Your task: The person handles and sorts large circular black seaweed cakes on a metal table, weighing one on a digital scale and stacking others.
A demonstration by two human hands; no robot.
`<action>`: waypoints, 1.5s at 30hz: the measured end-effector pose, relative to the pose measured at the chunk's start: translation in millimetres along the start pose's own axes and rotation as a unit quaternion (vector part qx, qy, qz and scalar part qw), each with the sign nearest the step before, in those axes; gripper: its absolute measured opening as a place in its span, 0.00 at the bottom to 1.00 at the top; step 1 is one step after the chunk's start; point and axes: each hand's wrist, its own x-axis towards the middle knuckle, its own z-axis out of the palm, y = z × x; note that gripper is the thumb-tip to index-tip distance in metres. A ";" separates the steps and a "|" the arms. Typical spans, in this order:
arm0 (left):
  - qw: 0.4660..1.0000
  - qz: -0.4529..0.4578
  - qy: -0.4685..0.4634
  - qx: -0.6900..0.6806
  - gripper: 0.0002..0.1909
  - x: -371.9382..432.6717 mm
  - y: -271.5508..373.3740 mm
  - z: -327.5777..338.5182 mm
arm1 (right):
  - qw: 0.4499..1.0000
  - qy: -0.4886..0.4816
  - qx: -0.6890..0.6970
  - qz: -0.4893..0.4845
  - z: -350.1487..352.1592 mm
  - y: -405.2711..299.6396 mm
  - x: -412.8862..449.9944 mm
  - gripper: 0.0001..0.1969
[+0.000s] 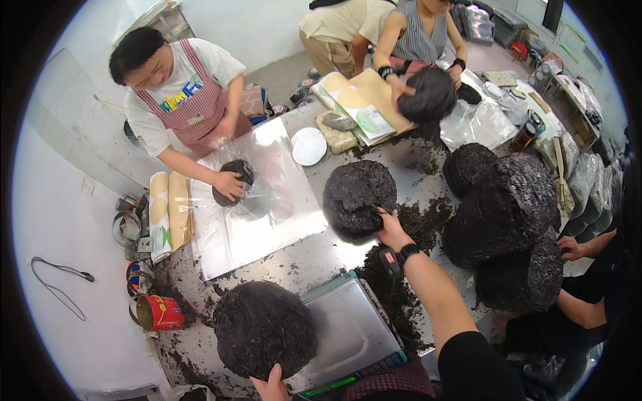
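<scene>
My left hand [272, 385] grips the near edge of a round, dark compressed cake of dried leaf-like material [266, 328]. That cake is held over the left part of a digital scale's metal pan [346, 331]. Farther out, my right hand [392, 231] holds a second dark cake [359, 200] by its lower right edge, above the metal table [296, 265]. A wristband and a small device are on my right wrist. Loose dark flakes [424, 220] lie around the scale and beneath the second cake.
Large dark cakes [501, 215] are piled at right beside a person's hands. Across the table, one person presses a cake [233, 183] on plastic sheeting [271, 220]; another handles a dark cake [426, 95]. A red can [160, 313] stands left, and white plates [309, 146] lie at the back.
</scene>
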 end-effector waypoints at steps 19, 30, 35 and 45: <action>0.939 -0.071 -0.323 -0.088 0.39 -43.7 -22.3 -28.7 | 0.665 -0.469 -0.519 -0.262 50.0 21.4 -387.6 0.24; 0.936 -0.052 -0.206 -0.279 0.27 -68.7 -32.6 -113.4 | 0.923 -0.246 -0.295 -0.012 35.7 34.0 -383.7 0.14; 0.975 0.016 -0.185 -0.120 0.31 -70.6 -41.5 -110.9 | 0.738 -0.458 -0.472 -0.152 57.2 62.4 -429.4 0.23; 0.980 0.005 -0.130 -0.152 0.25 -77.5 -28.2 -139.7 | 0.832 -0.130 -0.488 -0.229 -1.9 76.8 -352.4 0.29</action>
